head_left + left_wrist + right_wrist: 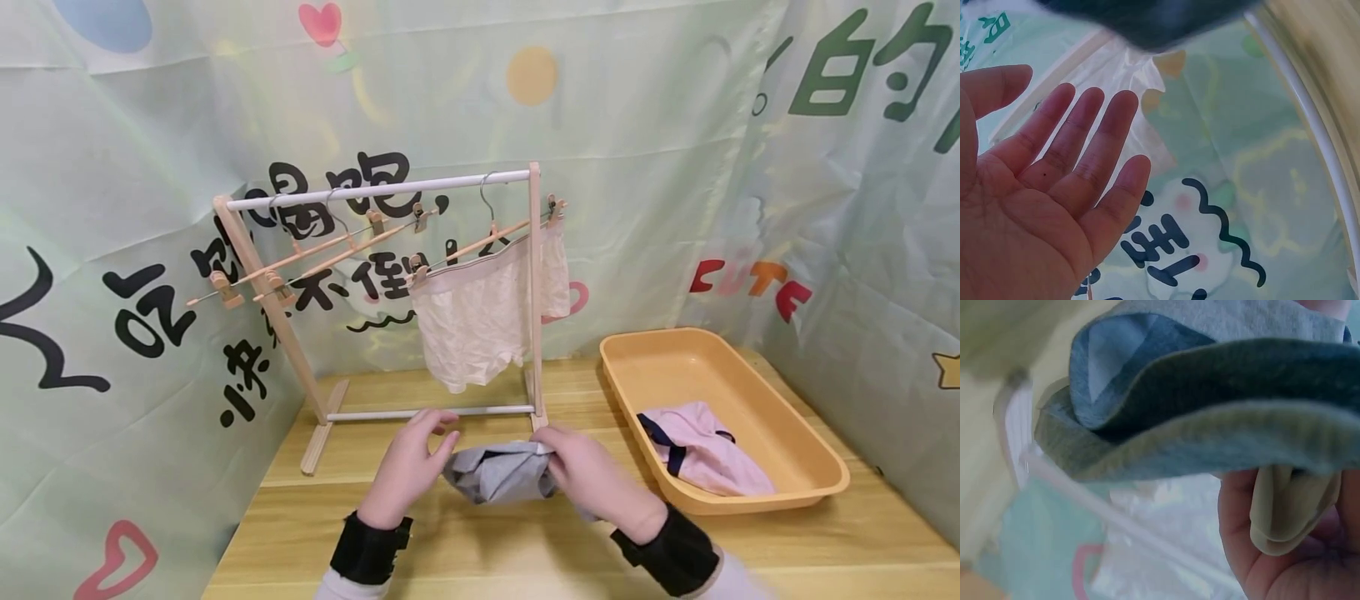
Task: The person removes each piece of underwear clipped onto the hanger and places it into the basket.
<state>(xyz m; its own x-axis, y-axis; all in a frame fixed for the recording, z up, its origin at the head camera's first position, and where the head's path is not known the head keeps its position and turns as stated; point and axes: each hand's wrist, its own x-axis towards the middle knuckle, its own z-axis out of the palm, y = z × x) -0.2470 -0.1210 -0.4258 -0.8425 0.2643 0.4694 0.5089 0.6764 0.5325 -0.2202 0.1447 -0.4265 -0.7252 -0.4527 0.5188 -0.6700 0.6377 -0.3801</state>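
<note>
My right hand (pixel 596 475) grips one end of a crumpled grey garment (pixel 510 477) held low in front of the drying rack (pixel 536 292). In the right wrist view the garment's folded edge (pixel 1210 447) curves away from the fingers, its opening facing the camera. At its other end is my left hand (pixel 412 467), fingers apart and palm bare in the left wrist view. White shorts (pixel 480 312) hang from a clip hanger on the rack, and two bare wooden clip hangers (pixel 330 250) hang to their left.
A yellow-orange plastic tub (pixel 750 375) stands on the wooden table (pixel 300 533) at the right. Inside it lies a pink garment (pixel 708 450) with dark trim. Printed cloth walls (pixel 637 167) enclose the back and sides.
</note>
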